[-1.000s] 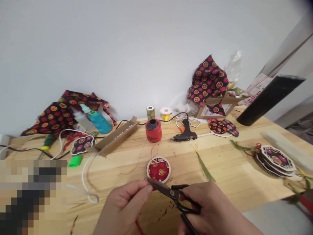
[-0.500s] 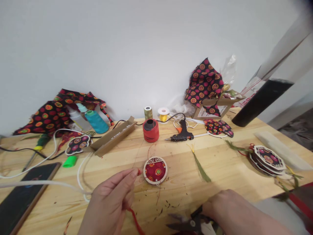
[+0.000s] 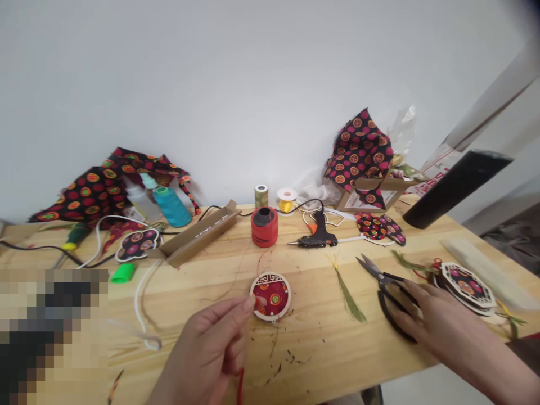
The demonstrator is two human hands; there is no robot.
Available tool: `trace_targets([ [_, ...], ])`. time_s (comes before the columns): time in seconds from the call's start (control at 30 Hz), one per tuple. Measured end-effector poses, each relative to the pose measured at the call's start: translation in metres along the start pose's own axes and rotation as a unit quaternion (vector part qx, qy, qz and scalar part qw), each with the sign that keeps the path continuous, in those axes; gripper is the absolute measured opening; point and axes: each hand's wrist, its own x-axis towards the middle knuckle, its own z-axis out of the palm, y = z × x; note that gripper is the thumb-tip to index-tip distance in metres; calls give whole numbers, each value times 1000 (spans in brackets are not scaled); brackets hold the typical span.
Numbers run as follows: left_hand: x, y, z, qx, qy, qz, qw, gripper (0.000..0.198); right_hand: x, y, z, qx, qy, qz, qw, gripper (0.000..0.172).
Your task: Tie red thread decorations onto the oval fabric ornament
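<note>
My left hand (image 3: 215, 343) is closed, thumb and forefinger pinching a red cord (image 3: 241, 388); a bit of red shows at the fingertips and a tail hangs below the palm. Just beyond those fingertips lies a round pendant (image 3: 272, 298) with a pale wooden frame, a fretwork top and red patterned fabric. To the right, my right hand (image 3: 439, 320) grips black-handled scissors (image 3: 386, 279) by the handles, low over the tabletop. The blades are slightly apart and point away to the left. A green tassel (image 3: 349, 292) with a yellow loop lies between the pendant and the scissors.
Behind the pendant stands a red spool (image 3: 265, 228), with a glue gun (image 3: 316, 233) to its right. Stacked framed pendants (image 3: 468, 289) lie beside my right hand. A cardboard tray (image 3: 202, 233), a green cap (image 3: 122, 273) and white cables (image 3: 139, 298) are at left.
My right hand has carried the scissors from the near edge up and right, beside the stacked pendants. The left hand, still pinching the red cord, is slightly nearer the round pendant.
</note>
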Motion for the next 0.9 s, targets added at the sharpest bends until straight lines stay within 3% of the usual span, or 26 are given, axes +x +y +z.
trace_targets([
  [0.07, 0, -1, 2, -14, -12, -13, 1000, 22, -2, -23, -5, 42, 56, -52, 996, 37],
  [0.13, 0, -1, 4, -27, -24, -26, 999, 23, -4, -59, -13, 185, 67, -102, 975, 35],
  [0.2, -1, -1, 7, -30, -33, -38, 998, 24, -5, -98, -18, 354, 6, -150, 923, 33],
  [0.3, -2, -2, 11, -28, -52, -45, 997, 26, -4, -144, -18, 537, -48, -186, 822, 40],
  [0.43, -4, -7, 10, -22, -69, -53, 996, 26, 1, -165, -10, 626, -65, -171, 758, 32],
  [0.6, -3, -11, 8, -31, -91, -81, 992, 26, 3, -165, -4, 632, -30, -185, 752, 17],
  [0.9, -5, -10, 12, -39, -96, -91, 991, 31, 2, -163, 0, 592, 68, -237, 767, 17],
])
